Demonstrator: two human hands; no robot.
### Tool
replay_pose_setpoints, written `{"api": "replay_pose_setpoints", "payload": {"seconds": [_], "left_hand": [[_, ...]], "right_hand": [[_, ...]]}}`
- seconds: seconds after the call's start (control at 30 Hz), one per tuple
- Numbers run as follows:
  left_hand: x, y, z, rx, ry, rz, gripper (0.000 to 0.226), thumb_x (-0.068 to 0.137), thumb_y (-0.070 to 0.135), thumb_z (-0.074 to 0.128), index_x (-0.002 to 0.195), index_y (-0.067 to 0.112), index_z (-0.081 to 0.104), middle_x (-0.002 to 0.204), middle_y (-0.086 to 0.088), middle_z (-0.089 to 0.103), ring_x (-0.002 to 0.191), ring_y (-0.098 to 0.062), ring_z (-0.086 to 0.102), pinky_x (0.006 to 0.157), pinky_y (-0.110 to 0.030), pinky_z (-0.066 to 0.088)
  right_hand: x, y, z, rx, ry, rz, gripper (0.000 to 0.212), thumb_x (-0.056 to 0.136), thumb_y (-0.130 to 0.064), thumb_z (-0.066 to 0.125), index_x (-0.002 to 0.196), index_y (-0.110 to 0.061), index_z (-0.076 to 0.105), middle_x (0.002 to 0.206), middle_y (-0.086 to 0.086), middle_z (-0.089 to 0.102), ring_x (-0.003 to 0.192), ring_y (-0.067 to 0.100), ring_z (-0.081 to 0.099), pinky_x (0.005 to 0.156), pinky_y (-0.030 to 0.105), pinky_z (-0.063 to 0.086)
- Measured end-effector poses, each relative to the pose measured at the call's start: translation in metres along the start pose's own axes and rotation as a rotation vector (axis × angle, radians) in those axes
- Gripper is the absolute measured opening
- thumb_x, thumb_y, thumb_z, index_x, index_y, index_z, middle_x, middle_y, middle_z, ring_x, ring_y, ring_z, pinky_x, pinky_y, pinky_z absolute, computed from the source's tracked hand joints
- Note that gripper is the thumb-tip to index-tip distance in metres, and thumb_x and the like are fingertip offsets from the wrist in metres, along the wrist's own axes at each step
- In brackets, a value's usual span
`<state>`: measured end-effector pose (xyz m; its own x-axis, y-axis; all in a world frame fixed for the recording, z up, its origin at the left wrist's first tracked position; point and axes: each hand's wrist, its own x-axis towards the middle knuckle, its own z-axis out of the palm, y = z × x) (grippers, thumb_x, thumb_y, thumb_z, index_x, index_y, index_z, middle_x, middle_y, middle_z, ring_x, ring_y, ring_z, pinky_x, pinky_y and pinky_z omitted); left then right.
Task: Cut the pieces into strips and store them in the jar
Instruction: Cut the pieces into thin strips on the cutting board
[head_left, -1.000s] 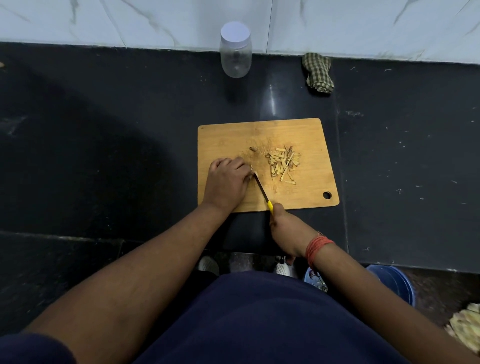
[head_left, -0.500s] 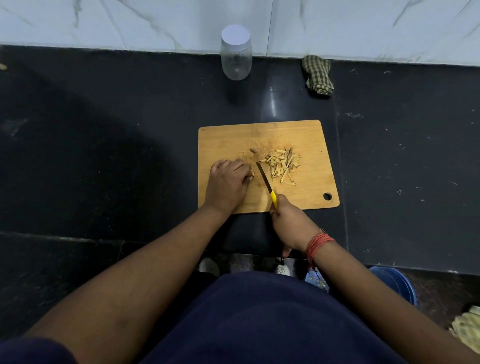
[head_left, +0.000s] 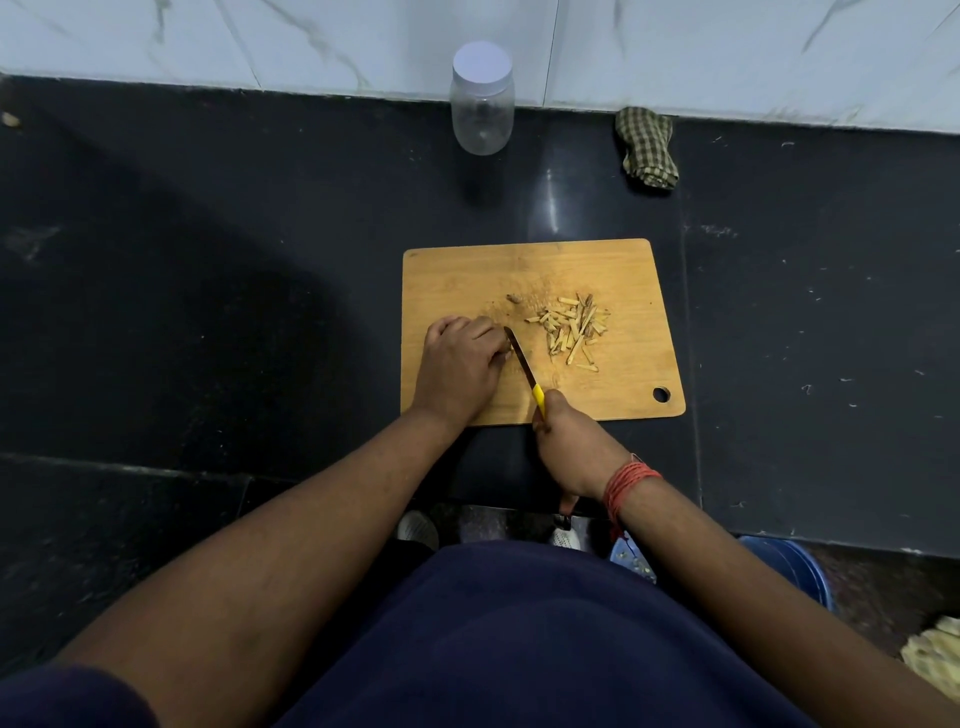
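Strips (head_left: 569, 332) lay heaped at centre frame on the cutting board (head_left: 613, 270). My left hand (head_left: 460, 364) curled its fingers over a hidden piece, steadying it; my right hand (head_left: 569, 441) gripped the knife (head_left: 524, 366) alongside. Jar (head_left: 482, 106), capped, stood upper centre.

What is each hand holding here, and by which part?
The right hand grips the knife by its yellow handle. The left hand is curled over a piece on the cutting board; the piece is hidden.

Wooden cutting board (head_left: 597, 270), matt; glossy dark stone counter (head_left: 208, 260); clear plastic jar (head_left: 482, 117); checked cloth (head_left: 647, 148).
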<state>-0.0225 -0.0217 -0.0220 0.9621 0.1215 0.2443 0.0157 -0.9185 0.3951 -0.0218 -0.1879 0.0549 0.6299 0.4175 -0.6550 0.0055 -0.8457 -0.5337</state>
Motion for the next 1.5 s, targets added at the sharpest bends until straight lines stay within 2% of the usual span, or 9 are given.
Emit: {"api": "replay_pose_setpoints", "payload": {"seconds": [0.1,0.23,0.47,0.6,0.77,0.93,1.1,1.23,1.5], "left_hand": [[0.001,-0.001,0.0,0.016,-0.006,0.016,0.006,0.091,0.023,0.068,0.095,0.019,0.071,0.099,0.005,0.068,0.096,-0.02,0.061,0.1,-0.042,0.04],[0.001,-0.002,0.0,0.02,-0.005,0.033,0.006,0.091,0.022,0.067,0.094,0.018,0.071,0.097,0.003,0.068,0.094,-0.021,0.061,0.099,-0.044,0.041],[0.0,0.0,0.003,0.004,0.014,0.009,0.005,0.089,0.017,0.068,0.091,0.016,0.072,0.094,0.001,0.065,0.091,-0.023,0.059,0.098,-0.046,0.043],[-0.001,0.001,0.004,-0.01,0.027,-0.015,0.003,0.088,0.015,0.069,0.089,0.015,0.072,0.092,0.001,0.063,0.089,-0.022,0.057,0.098,-0.046,0.045],[-0.001,0.002,0.004,-0.004,0.019,-0.025,0.005,0.089,0.017,0.069,0.093,0.015,0.072,0.094,0.001,0.064,0.09,-0.022,0.058,0.098,-0.045,0.045],[-0.001,0.002,0.004,0.013,0.019,-0.021,0.01,0.09,0.018,0.068,0.098,0.015,0.073,0.098,0.001,0.065,0.093,-0.022,0.058,0.098,-0.043,0.045],[-0.001,0.001,0.004,0.027,0.006,-0.007,0.011,0.092,0.019,0.068,0.1,0.014,0.072,0.1,0.0,0.066,0.095,-0.023,0.058,0.099,-0.043,0.044],[-0.002,0.002,0.004,0.004,0.008,-0.007,0.007,0.09,0.015,0.068,0.096,0.012,0.07,0.1,-0.001,0.066,0.095,-0.023,0.058,0.101,-0.045,0.044],[-0.016,-0.005,-0.006,-0.004,0.078,-0.074,0.012,0.092,0.02,0.064,0.1,0.012,0.068,0.114,-0.004,0.059,0.11,-0.024,0.052,0.102,-0.044,0.041]], "right_hand": [[0.003,-0.001,0.0,0.056,-0.041,0.021,0.014,0.099,-0.002,0.034,0.111,-0.009,0.037,0.084,0.013,0.052,0.061,0.029,0.057,0.034,0.03,0.045],[0.012,-0.001,0.004,-0.003,-0.002,0.007,0.026,0.102,-0.012,0.033,0.125,-0.005,0.041,0.077,-0.004,0.043,0.069,0.017,0.055,0.071,0.042,0.054],[0.015,0.0,0.004,0.02,-0.01,-0.001,0.033,0.103,-0.014,0.032,0.134,-0.005,0.038,0.075,-0.006,0.041,0.059,0.008,0.044,0.063,0.031,0.048],[0.015,0.006,0.004,-0.019,-0.021,0.003,0.032,0.102,-0.014,0.033,0.132,-0.005,0.039,0.077,-0.005,0.043,0.061,0.01,0.046,0.073,0.04,0.053],[0.009,0.012,0.002,-0.075,-0.04,0.003,0.035,0.102,-0.014,0.034,0.136,-0.006,0.038,0.102,0.009,0.054,0.084,0.021,0.052,0.083,0.041,0.053],[-0.007,0.021,-0.001,-0.126,-0.149,0.018,0.036,0.101,-0.009,0.032,0.137,-0.013,0.03,0.087,0.008,0.052,0.075,0.024,0.054,0.068,0.045,0.055],[-0.014,0.03,-0.01,-0.024,-0.008,0.006,0.032,0.102,-0.015,0.034,0.134,-0.014,0.033,0.09,0.014,0.056,0.078,0.035,0.064,0.065,0.053,0.057],[-0.01,0.028,-0.009,-0.019,0.044,0.006,0.028,0.103,-0.015,0.032,0.131,-0.013,0.034,0.089,0.014,0.057,0.067,0.034,0.064,0.039,0.035,0.052],[-0.004,0.019,0.002,-0.057,0.027,-0.047,0.032,0.101,-0.009,0.034,0.133,-0.008,0.035,0.08,0.008,0.053,0.062,0.02,0.053,0.06,0.04,0.049]]}}
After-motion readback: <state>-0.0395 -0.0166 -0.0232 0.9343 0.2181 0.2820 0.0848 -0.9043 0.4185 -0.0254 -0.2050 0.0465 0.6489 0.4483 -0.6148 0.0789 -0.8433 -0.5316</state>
